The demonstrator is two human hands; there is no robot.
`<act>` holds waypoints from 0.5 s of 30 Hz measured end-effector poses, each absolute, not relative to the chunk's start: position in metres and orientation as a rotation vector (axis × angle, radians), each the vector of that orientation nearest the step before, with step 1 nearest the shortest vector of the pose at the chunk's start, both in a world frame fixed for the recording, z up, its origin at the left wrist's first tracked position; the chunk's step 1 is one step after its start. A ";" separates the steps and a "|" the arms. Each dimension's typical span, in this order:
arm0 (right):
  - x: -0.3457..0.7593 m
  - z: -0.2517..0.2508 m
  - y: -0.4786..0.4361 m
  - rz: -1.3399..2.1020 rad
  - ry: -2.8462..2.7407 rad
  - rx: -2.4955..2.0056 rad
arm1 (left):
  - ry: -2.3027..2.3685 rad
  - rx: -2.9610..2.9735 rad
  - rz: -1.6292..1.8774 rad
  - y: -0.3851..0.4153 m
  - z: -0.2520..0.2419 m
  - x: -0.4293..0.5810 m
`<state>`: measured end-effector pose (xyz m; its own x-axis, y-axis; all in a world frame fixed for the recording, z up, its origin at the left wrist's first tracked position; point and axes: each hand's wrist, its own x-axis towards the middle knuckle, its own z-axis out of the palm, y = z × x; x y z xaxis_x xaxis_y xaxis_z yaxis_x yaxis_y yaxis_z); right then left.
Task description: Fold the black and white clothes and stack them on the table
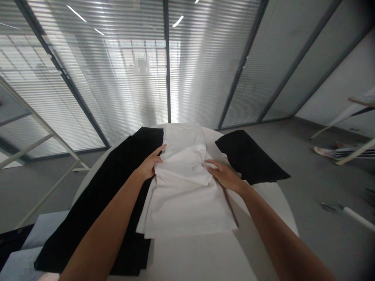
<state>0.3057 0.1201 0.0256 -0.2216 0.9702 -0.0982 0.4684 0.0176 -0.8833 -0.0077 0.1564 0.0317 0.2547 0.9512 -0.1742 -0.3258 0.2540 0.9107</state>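
Observation:
A white cloth (187, 203), wrinkled across its middle, lies lengthwise on a round white table (199, 257). My left hand (150, 164) is at the cloth's left edge, fingers apart, with the thumb on the fabric. At the right edge my right hand (224, 175) touches the cloth, its thumb and fingers spread. Black fabric (99, 199) extends down the left side of the table, partly under my left forearm. Another black piece (252, 158) lies to the right and hangs over the table's edge.
Pale metal frame bars (43, 125) stand at the left. Light grey items (48, 228) lie at the lower left. Glass partitions with blinds (131, 78) rise behind the table. At the right are a white-legged piece of furniture (356, 150) and things on the floor.

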 end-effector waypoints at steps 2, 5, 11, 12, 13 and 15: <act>0.305 0.025 0.120 1.119 -1.790 -1.442 | 0.924 0.898 1.040 0.158 0.031 -0.006; 0.306 0.024 0.120 1.094 -1.853 -1.366 | 0.983 0.926 1.119 0.163 0.028 -0.006; 0.315 0.024 0.118 1.416 -1.714 -1.259 | 0.908 0.926 1.265 0.173 0.022 -0.015; 0.317 0.022 0.119 1.414 -1.706 -1.284 | 0.932 0.925 1.253 0.174 0.020 -0.016; 0.318 0.020 0.121 1.374 -1.708 -1.328 | 0.961 0.927 1.234 0.174 0.018 -0.016; 0.319 0.015 0.125 1.192 -1.714 -1.446 | 1.011 0.943 1.201 0.176 0.013 -0.015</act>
